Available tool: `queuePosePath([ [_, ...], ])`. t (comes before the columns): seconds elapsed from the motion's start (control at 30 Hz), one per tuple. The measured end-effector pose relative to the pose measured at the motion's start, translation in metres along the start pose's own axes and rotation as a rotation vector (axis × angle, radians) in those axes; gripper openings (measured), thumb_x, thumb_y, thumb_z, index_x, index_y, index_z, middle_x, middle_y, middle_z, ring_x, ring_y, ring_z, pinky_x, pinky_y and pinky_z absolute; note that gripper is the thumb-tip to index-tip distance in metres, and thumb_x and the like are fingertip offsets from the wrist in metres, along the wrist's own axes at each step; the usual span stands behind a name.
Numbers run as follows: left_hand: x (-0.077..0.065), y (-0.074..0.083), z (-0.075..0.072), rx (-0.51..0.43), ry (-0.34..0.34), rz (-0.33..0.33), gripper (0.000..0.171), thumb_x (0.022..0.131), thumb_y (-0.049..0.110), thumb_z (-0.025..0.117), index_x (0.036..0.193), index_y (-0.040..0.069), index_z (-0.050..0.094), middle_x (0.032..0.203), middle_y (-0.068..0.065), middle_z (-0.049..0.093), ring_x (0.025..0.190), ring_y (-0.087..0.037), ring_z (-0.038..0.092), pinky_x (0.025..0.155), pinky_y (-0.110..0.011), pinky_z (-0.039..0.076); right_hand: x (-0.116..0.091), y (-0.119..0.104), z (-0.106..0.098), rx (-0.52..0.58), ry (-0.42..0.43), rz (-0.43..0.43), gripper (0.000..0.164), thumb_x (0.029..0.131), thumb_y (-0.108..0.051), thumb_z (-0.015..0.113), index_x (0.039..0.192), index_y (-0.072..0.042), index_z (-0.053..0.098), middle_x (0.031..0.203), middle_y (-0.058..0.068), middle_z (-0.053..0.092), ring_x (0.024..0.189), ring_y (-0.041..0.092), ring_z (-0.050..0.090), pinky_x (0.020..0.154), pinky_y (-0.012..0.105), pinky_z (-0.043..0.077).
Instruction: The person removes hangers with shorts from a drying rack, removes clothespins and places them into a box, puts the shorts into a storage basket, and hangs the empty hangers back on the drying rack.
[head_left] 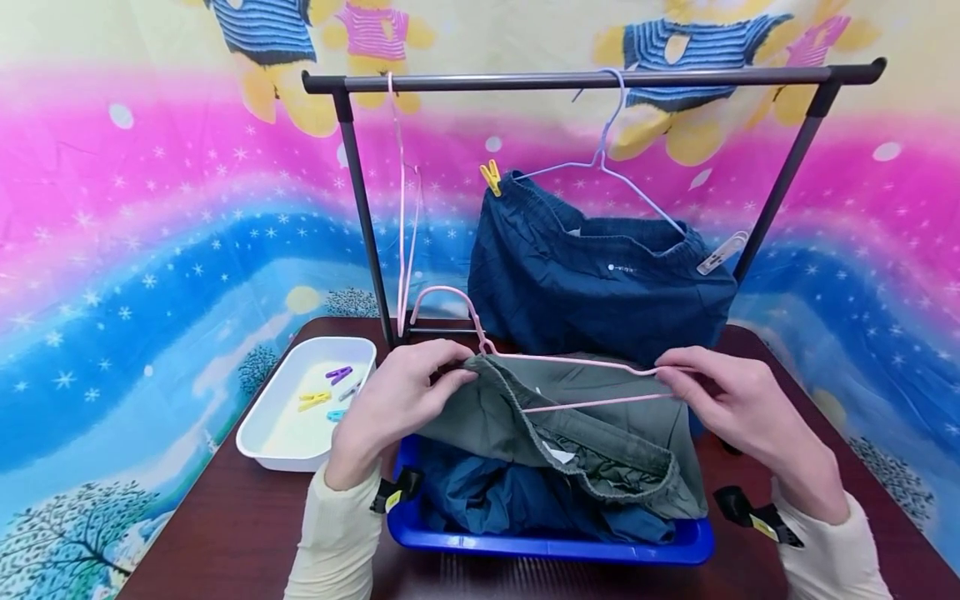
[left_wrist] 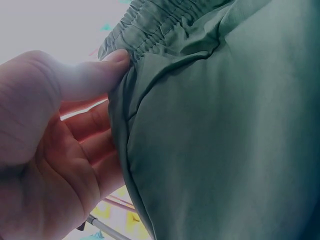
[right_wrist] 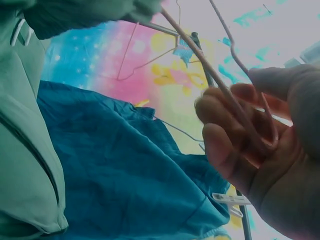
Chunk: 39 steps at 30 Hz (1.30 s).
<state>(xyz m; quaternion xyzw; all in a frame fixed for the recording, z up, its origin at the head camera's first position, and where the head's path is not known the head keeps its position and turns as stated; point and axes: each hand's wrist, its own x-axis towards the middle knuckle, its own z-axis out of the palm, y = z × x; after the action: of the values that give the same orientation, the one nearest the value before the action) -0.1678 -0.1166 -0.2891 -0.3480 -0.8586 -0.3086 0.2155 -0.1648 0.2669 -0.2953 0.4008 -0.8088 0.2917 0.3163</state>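
Grey-green elastic-waist shorts (head_left: 487,417) drape over the blue basket (head_left: 551,546). My left hand (head_left: 390,396) pinches their waistband at its left end; in the left wrist view, the thumb (left_wrist: 92,77) presses on the gathered elastic. A pink hanger (head_left: 566,359) runs across the waist opening, its left part going into the shorts and its hook standing up on the left. My right hand (head_left: 731,396) holds the hanger's right end between thumb and fingers, outside the cloth. The bent end of the hanger (right_wrist: 220,85) lies across the fingers in the right wrist view.
A dark rack (head_left: 525,81) carries another pink hanger (head_left: 402,225) and a blue hanger (head_left: 602,158) with navy shorts (head_left: 600,308), clipped by yellow (head_left: 491,177) and white clothespins (head_left: 723,252). Navy cloth (head_left: 510,500) fills the basket. Left stands a white tray (head_left: 258,433) with several clothespins.
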Motion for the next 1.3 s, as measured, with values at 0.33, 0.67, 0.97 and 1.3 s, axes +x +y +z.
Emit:
queuePosePath([
  [0.33,0.001,-0.002,0.0,-0.034,-0.005,0.033,0.01,0.093,0.02,0.069,0.103,0.018,0.071,0.093,0.009,0.069,0.078,-0.004,0.056,0.071,-0.025,0.049,0.0,0.0,-0.001,0.066,0.019,-0.097,0.01,0.094,-0.014,0.066,0.097,-0.007,0.073,0.071,-0.009,0.063,0.057,-0.006,0.055,0.057,0.011,0.045],
  [0.67,0.001,-0.003,0.001,-0.039,-0.052,0.006,0.014,0.092,0.02,0.069,0.106,0.018,0.071,0.097,0.008,0.07,0.081,-0.005,0.057,0.076,-0.03,0.054,-0.005,-0.001,-0.018,0.053,0.14,-0.072,0.014,0.094,-0.01,0.065,0.094,0.001,0.074,0.076,-0.004,0.067,0.061,-0.006,0.056,0.063,0.006,0.047],
  [0.97,0.0,-0.006,-0.001,-0.015,-0.045,-0.002,0.014,0.092,0.018,0.069,0.105,0.018,0.072,0.097,0.008,0.071,0.081,-0.005,0.058,0.077,-0.027,0.053,-0.003,-0.013,-0.031,0.111,0.22,-0.014,0.009,0.089,0.003,0.067,0.089,0.011,0.072,0.076,-0.004,0.069,0.059,-0.004,0.058,0.061,0.006,0.048],
  [1.3,-0.002,-0.011,-0.003,-0.034,-0.068,-0.057,0.012,0.093,0.022,0.069,0.104,0.021,0.072,0.097,0.011,0.07,0.082,-0.004,0.058,0.076,-0.027,0.052,-0.016,-0.004,-0.05,0.018,0.278,0.101,0.007,0.086,0.007,0.068,0.091,0.011,0.072,0.076,-0.007,0.069,0.061,-0.006,0.062,0.064,0.005,0.049],
])
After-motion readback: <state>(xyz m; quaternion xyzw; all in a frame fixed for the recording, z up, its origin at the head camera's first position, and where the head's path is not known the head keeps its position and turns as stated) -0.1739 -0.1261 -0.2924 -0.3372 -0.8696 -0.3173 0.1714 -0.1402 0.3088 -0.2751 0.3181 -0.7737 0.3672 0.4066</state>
